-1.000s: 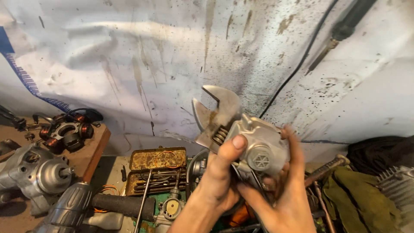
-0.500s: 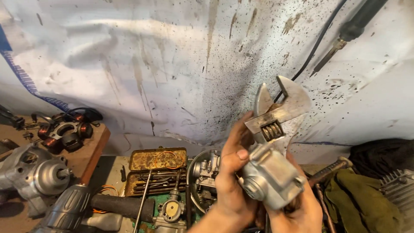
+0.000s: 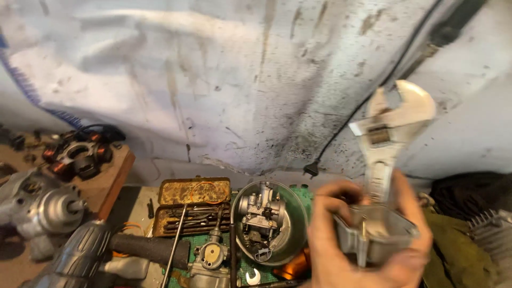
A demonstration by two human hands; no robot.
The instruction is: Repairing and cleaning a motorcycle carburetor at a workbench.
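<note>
Both hands motion-blurred and cut off at the bottom edge, adjustable wrench (image 3: 392, 133) smeared, its handle end hidden behind fingers — grey engine casing (image 3: 37, 208) cropped at left edge

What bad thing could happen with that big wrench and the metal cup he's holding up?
The adjustable wrench sticks up loosely out of the grey metal bowl part, which both hands seem to hold; the picture is blurred. It might tip out and drop. Right below sits a round metal dish with a carburettor in it, so a falling wrench could dent or knock that. The open bowl might also spill anything inside.
</note>
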